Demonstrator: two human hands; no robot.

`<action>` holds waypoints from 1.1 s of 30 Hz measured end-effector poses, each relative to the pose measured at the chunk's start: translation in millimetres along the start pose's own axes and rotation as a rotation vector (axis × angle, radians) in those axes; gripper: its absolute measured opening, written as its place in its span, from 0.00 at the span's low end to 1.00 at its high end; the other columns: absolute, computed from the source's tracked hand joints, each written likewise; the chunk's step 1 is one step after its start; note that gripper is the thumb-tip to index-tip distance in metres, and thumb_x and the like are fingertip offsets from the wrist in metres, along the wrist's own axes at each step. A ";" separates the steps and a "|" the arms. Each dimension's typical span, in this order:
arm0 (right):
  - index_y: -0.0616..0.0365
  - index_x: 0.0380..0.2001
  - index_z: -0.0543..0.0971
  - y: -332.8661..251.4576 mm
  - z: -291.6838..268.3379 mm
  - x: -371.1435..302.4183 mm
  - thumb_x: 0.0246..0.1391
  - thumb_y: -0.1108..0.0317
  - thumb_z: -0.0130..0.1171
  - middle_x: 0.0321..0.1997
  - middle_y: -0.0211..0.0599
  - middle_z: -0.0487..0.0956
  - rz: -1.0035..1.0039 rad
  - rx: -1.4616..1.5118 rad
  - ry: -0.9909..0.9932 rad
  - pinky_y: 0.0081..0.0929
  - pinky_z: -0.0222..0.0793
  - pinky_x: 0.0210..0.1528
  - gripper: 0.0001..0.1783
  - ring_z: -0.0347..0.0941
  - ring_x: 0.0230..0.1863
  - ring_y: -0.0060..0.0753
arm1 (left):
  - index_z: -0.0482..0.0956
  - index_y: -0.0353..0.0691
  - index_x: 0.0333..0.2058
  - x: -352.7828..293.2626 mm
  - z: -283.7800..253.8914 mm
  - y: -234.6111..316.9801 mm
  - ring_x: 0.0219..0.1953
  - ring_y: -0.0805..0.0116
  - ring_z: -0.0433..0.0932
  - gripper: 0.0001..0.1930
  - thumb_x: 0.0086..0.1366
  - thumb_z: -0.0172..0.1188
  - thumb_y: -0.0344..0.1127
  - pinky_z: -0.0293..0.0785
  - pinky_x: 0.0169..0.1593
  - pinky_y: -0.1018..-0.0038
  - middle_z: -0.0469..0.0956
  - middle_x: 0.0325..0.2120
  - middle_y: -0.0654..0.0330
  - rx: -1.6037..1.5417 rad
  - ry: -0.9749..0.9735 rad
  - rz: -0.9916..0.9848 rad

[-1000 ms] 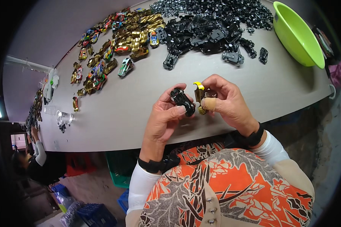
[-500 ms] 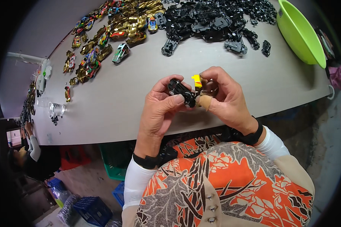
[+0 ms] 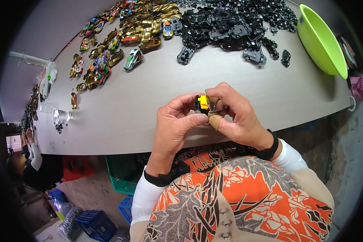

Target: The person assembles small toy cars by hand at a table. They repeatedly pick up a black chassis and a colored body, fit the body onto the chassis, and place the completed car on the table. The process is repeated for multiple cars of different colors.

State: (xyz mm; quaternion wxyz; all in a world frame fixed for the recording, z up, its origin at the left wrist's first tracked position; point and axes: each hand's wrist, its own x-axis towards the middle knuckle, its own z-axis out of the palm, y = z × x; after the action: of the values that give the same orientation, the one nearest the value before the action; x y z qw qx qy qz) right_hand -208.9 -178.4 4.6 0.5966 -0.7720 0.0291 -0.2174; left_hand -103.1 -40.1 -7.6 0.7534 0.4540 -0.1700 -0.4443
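Close to the table's front edge, my left hand point(image 3: 171, 123) pinches a black toy car chassis point(image 3: 197, 104) between thumb and fingers. Against it, my right hand point(image 3: 242, 121) holds a toy car body point(image 3: 214, 105), a brownish shell mostly covered by my fingers. A bright yellow piece point(image 3: 204, 101) shows between the two hands, at the meeting of chassis and body. How far the parts fit together is hidden. A tan wrap point(image 3: 215, 121) covers my right thumb tip.
Black chassis point(image 3: 238, 31) lie heaped at the back. Gold and coloured car bodies point(image 3: 147, 28) spread to the left, a white-green one point(image 3: 133, 59) nearest. A lime-green basin point(image 3: 322, 44) stands right. A clear cup point(image 3: 60, 117) sits left; a co-worker point(image 3: 36, 165) is beyond it.
My hands have come together, bringing the black chassis and the toy car body from slightly apart into contact. Both hands sit a little lower in the picture.
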 end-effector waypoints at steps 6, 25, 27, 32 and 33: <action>0.60 0.42 0.72 1.0 -4.1 0.6 0.42 0.80 0.57 0.33 0.34 0.70 -0.030 0.005 -0.068 0.19 0.64 0.28 0.19 0.67 0.29 0.24 | 0.76 0.35 0.45 1.7 -3.0 -6.0 0.42 0.71 0.73 0.22 0.49 0.63 0.18 0.74 0.46 0.78 0.74 0.39 0.60 0.196 -0.072 0.157; 0.62 0.30 0.74 -1.2 -18.0 -9.0 0.49 0.75 0.58 0.32 0.28 0.69 0.202 0.270 -0.101 0.14 0.62 0.27 0.05 0.66 0.26 0.15 | 0.74 0.32 0.44 -12.1 7.8 -1.1 0.34 0.76 0.74 0.16 0.55 0.60 0.24 0.72 0.36 0.81 0.75 0.34 0.61 0.118 -0.059 -0.094; 0.62 0.28 0.73 2.2 -27.1 -9.5 0.51 0.74 0.56 0.32 0.27 0.69 0.307 0.463 -0.152 0.13 0.60 0.26 0.03 0.64 0.25 0.12 | 0.74 0.33 0.42 -13.9 6.0 -0.1 0.31 0.77 0.74 0.15 0.54 0.63 0.27 0.72 0.32 0.82 0.76 0.32 0.62 0.065 -0.078 -0.177; 0.63 0.29 0.74 -2.5 -32.5 -6.5 0.51 0.75 0.54 0.30 0.26 0.68 0.304 0.449 -0.294 0.13 0.59 0.25 0.02 0.62 0.25 0.12 | 0.76 0.34 0.38 -17.0 6.8 -1.3 0.24 0.80 0.70 0.12 0.53 0.62 0.28 0.67 0.27 0.84 0.75 0.27 0.65 0.084 -0.051 -0.229; 0.63 0.29 0.74 -3.0 -32.1 -5.8 0.50 0.76 0.53 0.30 0.26 0.68 0.296 0.422 -0.303 0.13 0.59 0.25 0.03 0.63 0.25 0.12 | 0.76 0.34 0.38 -18.0 7.7 -0.2 0.24 0.81 0.69 0.12 0.54 0.62 0.29 0.66 0.26 0.85 0.75 0.27 0.65 0.103 -0.056 -0.249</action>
State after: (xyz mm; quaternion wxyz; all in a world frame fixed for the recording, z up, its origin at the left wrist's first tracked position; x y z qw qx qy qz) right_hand -226.6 -205.0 11.9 0.7668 -0.6418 0.0061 -0.0116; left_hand -118.1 -29.5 -1.0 0.6632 0.4968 -0.1560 -0.5376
